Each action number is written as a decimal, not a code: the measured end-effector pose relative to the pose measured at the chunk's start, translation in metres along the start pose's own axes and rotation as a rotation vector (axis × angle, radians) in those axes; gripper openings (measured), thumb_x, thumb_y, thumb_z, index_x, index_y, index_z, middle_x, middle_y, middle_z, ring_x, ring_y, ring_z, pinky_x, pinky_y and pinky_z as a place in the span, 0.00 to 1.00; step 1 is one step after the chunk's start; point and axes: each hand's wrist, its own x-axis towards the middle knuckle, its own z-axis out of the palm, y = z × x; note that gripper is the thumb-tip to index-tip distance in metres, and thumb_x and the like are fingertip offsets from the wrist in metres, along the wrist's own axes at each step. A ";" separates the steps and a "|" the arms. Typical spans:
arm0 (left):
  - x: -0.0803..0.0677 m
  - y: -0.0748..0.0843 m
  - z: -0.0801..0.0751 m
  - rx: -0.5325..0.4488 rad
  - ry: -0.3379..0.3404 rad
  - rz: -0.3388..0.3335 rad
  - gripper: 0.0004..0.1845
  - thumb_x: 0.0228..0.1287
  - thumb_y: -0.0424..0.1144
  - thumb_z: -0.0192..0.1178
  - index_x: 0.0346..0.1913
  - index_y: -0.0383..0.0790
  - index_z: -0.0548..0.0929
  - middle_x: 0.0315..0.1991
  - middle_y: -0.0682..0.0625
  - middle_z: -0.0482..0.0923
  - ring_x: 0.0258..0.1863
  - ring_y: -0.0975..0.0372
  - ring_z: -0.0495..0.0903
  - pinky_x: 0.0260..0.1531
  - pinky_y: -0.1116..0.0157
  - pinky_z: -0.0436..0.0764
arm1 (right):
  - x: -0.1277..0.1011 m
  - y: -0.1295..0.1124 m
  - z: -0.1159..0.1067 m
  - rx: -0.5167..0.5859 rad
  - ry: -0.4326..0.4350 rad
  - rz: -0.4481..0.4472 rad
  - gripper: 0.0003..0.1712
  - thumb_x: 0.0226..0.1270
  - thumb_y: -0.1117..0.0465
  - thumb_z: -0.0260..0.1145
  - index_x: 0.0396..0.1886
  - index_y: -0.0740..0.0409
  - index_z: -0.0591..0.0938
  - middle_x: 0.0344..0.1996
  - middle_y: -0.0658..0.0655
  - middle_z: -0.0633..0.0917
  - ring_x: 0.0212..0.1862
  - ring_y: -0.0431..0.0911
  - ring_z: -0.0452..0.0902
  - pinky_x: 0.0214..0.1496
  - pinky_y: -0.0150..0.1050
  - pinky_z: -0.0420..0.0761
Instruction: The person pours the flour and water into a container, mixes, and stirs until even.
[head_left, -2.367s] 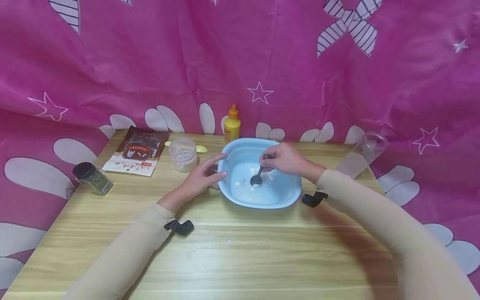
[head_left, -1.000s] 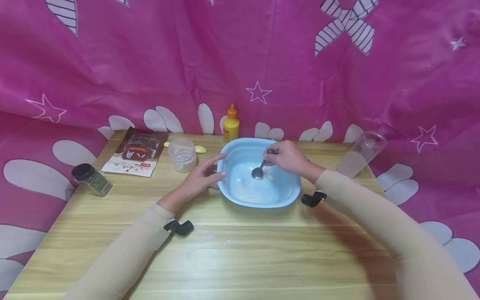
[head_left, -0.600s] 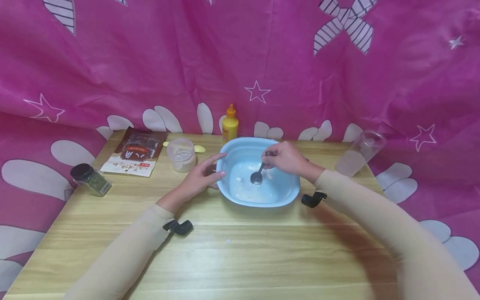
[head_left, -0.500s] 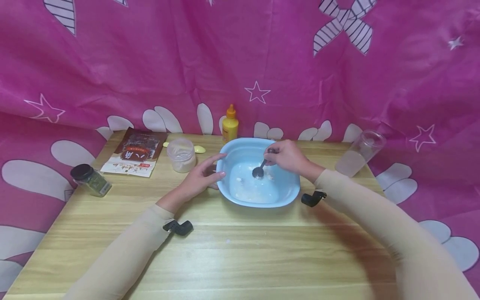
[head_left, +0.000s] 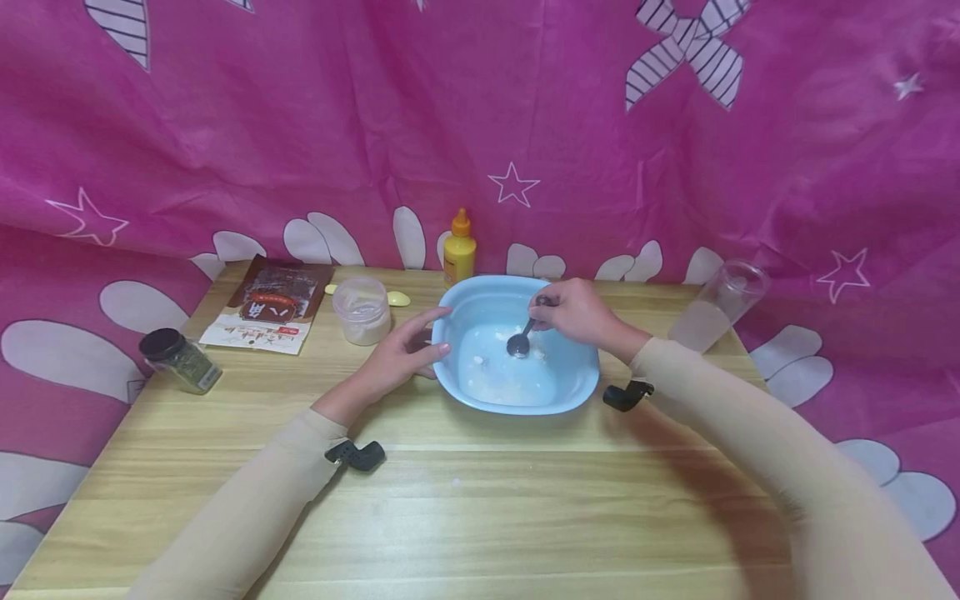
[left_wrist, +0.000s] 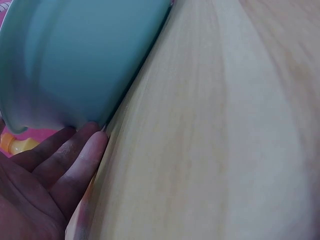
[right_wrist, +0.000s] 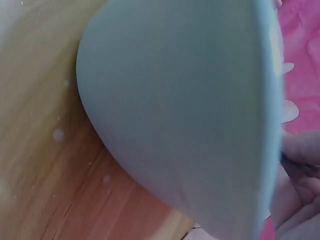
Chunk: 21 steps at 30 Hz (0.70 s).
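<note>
Head view puts our right hand (head_left: 573, 315) at frame centre, pinching a dark spoon (head_left: 519, 344) whose bowl sits in the white mix inside the blue basin (head_left: 480, 392). We judge the stirring under way: lumps show, so it is not yet smooth. Our left hand (head_left: 397, 358), fingers straight, rests against the basin's left wall. Left wrist view alone shows those fingers (left_wrist: 75, 160) meeting the basin's base at the tabletop (left_wrist: 210, 140). Right wrist view shows only the outer wall, no contents.
</note>
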 end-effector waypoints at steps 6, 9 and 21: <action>0.001 0.001 0.000 0.007 -0.006 0.001 0.37 0.82 0.37 0.66 0.87 0.46 0.67 0.72 0.25 0.75 0.62 0.35 0.85 0.45 0.47 0.95 | -0.001 -0.002 0.003 0.050 -0.096 0.010 0.07 0.79 0.65 0.74 0.46 0.65 0.92 0.38 0.57 0.94 0.47 0.62 0.94 0.54 0.49 0.94; 0.002 0.000 -0.001 0.004 -0.006 0.003 0.37 0.82 0.37 0.67 0.87 0.47 0.67 0.73 0.26 0.74 0.62 0.35 0.85 0.45 0.48 0.96 | -0.002 0.000 0.002 0.052 -0.124 0.005 0.06 0.79 0.66 0.73 0.47 0.66 0.92 0.38 0.58 0.94 0.47 0.64 0.94 0.55 0.53 0.94; 0.001 -0.001 0.000 0.009 0.001 -0.004 0.36 0.82 0.37 0.67 0.87 0.48 0.68 0.74 0.27 0.74 0.64 0.35 0.84 0.44 0.47 0.96 | -0.005 -0.002 0.000 0.046 -0.109 0.017 0.07 0.79 0.65 0.73 0.46 0.66 0.92 0.38 0.59 0.94 0.48 0.65 0.94 0.54 0.50 0.95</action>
